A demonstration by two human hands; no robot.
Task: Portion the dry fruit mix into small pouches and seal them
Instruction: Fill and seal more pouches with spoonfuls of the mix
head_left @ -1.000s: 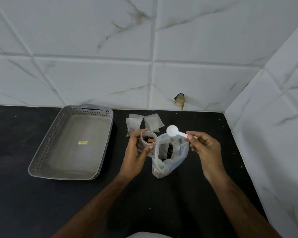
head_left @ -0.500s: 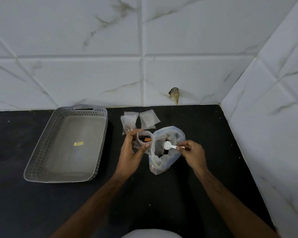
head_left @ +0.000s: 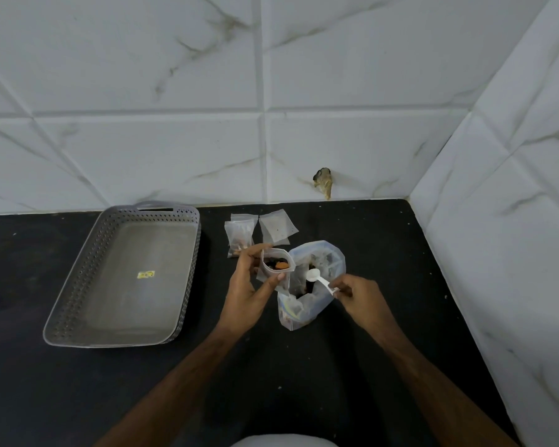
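Note:
My left hand [head_left: 246,285] grips a small clear pouch [head_left: 275,265], held upright with its mouth open; dark pieces and one orange piece of dry fruit show inside. Just right of it stands a large clear bag of dry fruit mix [head_left: 313,285] on the black counter, its mouth open. My right hand [head_left: 357,293] pinches the handle of a white plastic spoon [head_left: 318,278], whose bowl sits inside the big bag's mouth and looks empty.
A grey perforated tray [head_left: 78,285] lies at the left. Behind the hands, a partly filled small pouch [head_left: 239,235] and a flat pouch [head_left: 276,229] lie on the counter [head_left: 304,366]. White tiled walls close the back and right side.
The spoon came down from above the big bag into its mouth. The left hand kept hold of the small pouch. The camera shifted slightly.

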